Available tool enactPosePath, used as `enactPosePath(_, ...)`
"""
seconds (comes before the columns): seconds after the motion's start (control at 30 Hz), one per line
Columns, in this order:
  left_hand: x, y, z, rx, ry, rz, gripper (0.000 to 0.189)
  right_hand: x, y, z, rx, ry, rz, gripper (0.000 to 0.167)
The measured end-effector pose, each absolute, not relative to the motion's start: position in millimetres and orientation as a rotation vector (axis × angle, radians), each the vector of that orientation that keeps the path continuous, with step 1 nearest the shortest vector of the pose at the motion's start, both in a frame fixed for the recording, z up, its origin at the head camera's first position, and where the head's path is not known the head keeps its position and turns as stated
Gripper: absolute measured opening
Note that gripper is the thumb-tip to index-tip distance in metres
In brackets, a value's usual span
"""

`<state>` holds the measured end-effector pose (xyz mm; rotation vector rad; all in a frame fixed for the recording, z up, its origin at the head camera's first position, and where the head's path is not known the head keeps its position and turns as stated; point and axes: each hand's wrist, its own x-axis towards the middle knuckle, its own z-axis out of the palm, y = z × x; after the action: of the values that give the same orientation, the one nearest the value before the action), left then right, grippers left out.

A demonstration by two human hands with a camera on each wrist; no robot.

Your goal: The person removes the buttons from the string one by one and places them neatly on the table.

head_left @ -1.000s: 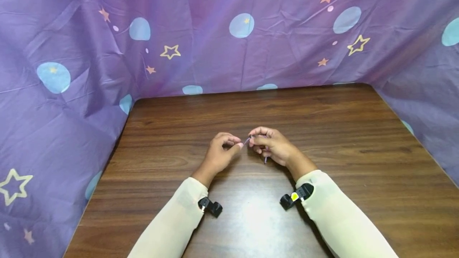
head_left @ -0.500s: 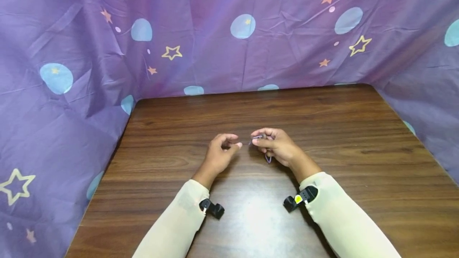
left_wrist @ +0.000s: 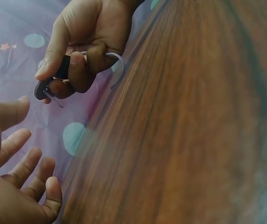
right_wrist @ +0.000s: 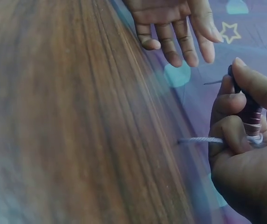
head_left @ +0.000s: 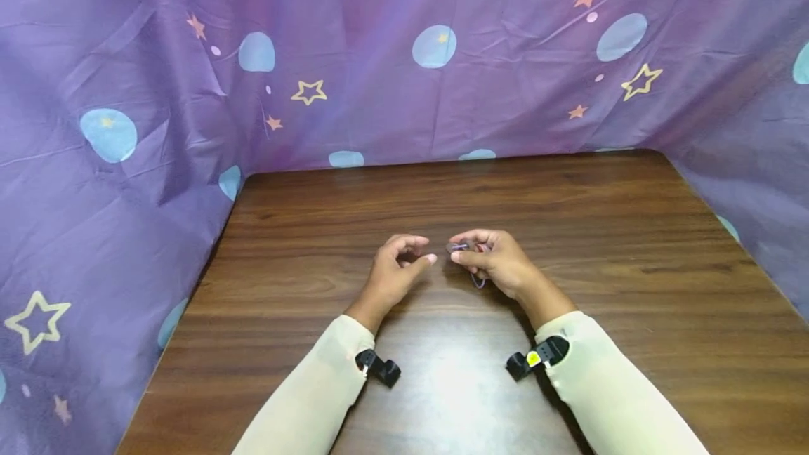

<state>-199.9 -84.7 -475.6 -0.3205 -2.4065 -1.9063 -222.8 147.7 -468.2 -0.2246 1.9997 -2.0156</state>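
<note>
My right hand (head_left: 499, 265) pinches a small black piece (left_wrist: 41, 88) between thumb and index finger. Its rounded tip pokes out past the fingertips, and reddish bands show on its lower part in the right wrist view. A pale purple cord (right_wrist: 201, 139) runs through the curled fingers and hangs out below them in a loop. From the tip of the piece sticks a short thin cord end (right_wrist: 212, 83). Facing it, a small gap to the left, my left hand (head_left: 395, 272) holds nothing, its thumb and fingers spread and relaxed. Part of the black piece is hidden by the right fingers.
Both hands hover over a brown wood-grain table (head_left: 303, 223). A purple cloth (head_left: 366, 111) with stars and pale blue spots hangs behind it and along both sides. Black wrist cameras sit on the pale sleeves (head_left: 303, 392).
One second ago my left fingertips pinched the cord's end at the right fingertips. They have let go, and the hands are now apart. The right hand has shifted slightly right with the piece.
</note>
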Motion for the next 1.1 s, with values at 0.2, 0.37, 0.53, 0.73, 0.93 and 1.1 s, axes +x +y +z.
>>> enactPosePath(0.2, -198.0, -82.2, -479.3, -0.364, -2.393, -1.901, 0.034, -220.6, 147.9, -471.2, -0.216, 1.915, -2.072, 0.025)
enactPosePath(0.37, -196.3, -78.5, -477.5, -0.402, -2.362, -1.906, 0.031, -220.8, 148.4, -472.5, -0.245, 1.925, -2.055, 0.027)
enactPosePath(0.53, -196.0, -76.8, -476.2, -0.415, -2.362, -1.893, 0.029, -220.7, 149.0, -471.4, -0.239, 1.942, -2.018, 0.031)
enactPosePath(0.73, -195.6, -75.9, -477.1, -0.435, -2.394, -1.875, 0.028, -221.6, 148.4, -471.4, -0.216, 1.93, -2.017, 0.027)
enactPosePath(0.93, -196.1, -74.8, -478.3, -0.441, -2.399, -1.885, 0.027, -221.2, 148.4, -472.4, -0.241, 1.92, -2.015, 0.027)
enactPosePath(1.1, -196.9, -74.0, -478.9, -0.459, -2.376, -1.883, 0.026, -220.8, 147.8, -472.7, -0.289, 1.913, -2.023, 0.032)
